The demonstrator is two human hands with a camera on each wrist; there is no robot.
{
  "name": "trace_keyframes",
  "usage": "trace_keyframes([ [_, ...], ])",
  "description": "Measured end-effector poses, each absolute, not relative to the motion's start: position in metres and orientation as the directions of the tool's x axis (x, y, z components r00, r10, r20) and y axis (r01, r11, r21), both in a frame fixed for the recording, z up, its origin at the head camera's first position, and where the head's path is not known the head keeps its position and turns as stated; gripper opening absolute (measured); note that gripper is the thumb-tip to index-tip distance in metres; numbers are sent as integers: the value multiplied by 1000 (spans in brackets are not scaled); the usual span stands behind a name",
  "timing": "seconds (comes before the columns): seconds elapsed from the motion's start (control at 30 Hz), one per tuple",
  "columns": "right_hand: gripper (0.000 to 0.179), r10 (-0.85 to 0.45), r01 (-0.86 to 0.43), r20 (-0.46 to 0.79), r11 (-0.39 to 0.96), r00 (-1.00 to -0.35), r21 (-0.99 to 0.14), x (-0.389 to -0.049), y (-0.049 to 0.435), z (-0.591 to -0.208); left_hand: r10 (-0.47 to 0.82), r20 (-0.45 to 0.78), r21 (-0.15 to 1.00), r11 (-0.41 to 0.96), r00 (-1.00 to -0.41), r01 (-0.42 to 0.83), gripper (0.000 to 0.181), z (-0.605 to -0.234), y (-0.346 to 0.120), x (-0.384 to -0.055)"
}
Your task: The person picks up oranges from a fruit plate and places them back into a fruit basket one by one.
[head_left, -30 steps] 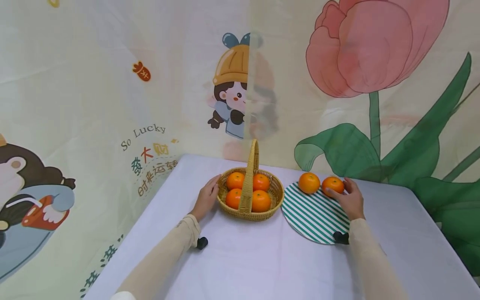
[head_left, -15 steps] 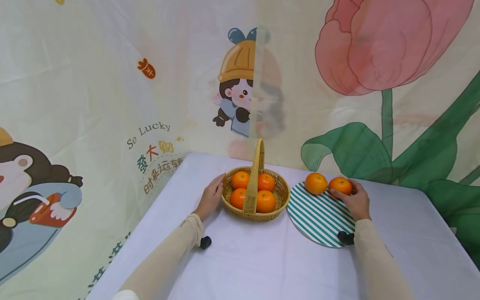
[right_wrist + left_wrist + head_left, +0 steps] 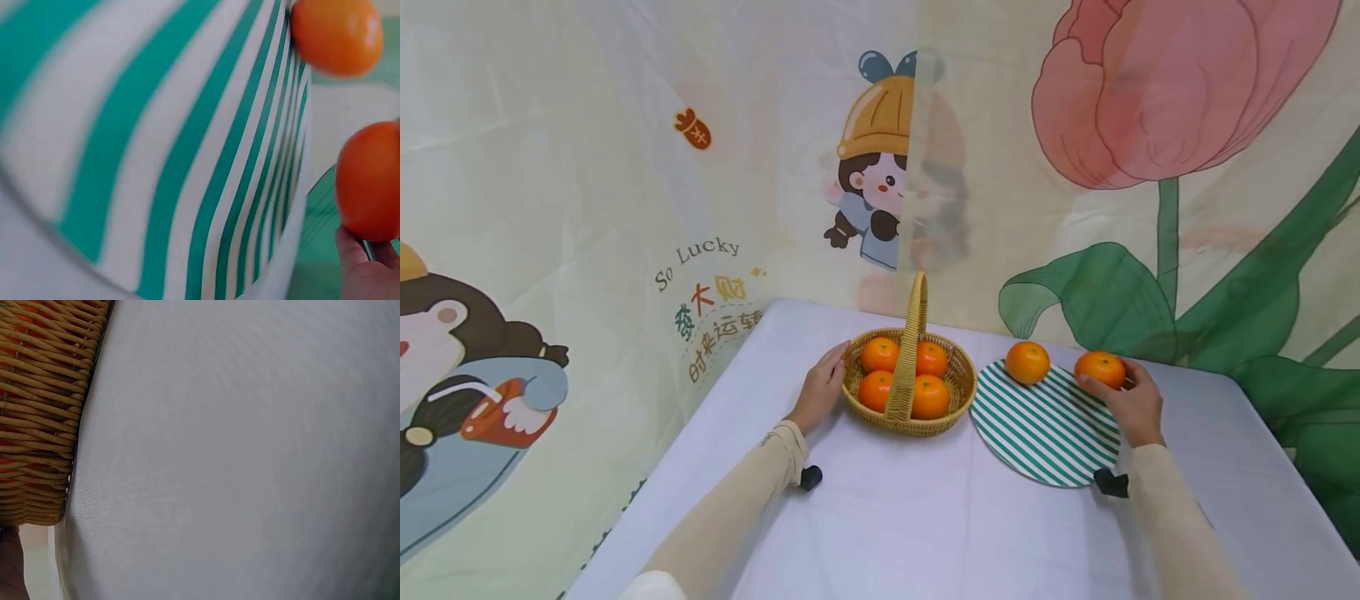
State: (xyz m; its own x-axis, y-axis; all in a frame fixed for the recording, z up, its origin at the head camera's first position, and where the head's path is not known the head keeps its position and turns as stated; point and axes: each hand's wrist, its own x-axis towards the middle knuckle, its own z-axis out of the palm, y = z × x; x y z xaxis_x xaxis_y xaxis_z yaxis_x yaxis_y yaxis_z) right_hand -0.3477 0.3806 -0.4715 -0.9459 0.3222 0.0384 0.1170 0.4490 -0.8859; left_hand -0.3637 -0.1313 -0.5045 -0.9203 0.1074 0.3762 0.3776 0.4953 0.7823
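Note:
In the head view, my right hand (image 3: 1138,407) grips a mandarin (image 3: 1099,368) over the far right edge of a round green-and-white striped mat (image 3: 1045,429). Thumb and fingers pinch its near and right sides; the right wrist view shows fingertips (image 3: 351,250) against the held fruit (image 3: 370,181). Another mandarin (image 3: 1027,362) sits at the mat's far edge. My left hand (image 3: 820,390) rests straight fingers against the left side of a wicker basket (image 3: 917,429) with an upright handle. Several mandarins (image 3: 930,397) lie inside it. The left wrist view shows the basket's woven wall (image 3: 40,419).
A white cloth (image 3: 887,517) covers the table. Printed curtains (image 3: 760,125) hang right behind and along the left side. Dark wrist pieces (image 3: 811,477) show at both sleeves.
The right hand has moved right with its mandarin, widening the gap to the one on the mat. The left hand stays at the basket. The head view has shifted slightly.

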Motion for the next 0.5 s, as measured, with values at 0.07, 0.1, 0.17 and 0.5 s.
trace_keyframes([
  [0.07, 91, 306, 70, 78, 444, -949, -893, -341, 369, -464, 102, 374, 785, 494, -922, 373, 44, -504, -133, -363],
  [0.1, 89, 291, 37, 103, 439, -951, -898, -338, 361, -461, 101, 373, 787, 492, -922, 372, 44, -504, -134, -363],
  [0.17, 86, 247, -33, 158, 444, -956, -895, -333, 344, -454, 101, 366, 791, 490, -925, 366, 44, -503, -136, -361],
  [0.5, 79, -15, -284, 295, 323, -955, -903, -323, 255, -423, 102, 407, 775, 489, -908, 402, 44, -504, -131, -362],
])
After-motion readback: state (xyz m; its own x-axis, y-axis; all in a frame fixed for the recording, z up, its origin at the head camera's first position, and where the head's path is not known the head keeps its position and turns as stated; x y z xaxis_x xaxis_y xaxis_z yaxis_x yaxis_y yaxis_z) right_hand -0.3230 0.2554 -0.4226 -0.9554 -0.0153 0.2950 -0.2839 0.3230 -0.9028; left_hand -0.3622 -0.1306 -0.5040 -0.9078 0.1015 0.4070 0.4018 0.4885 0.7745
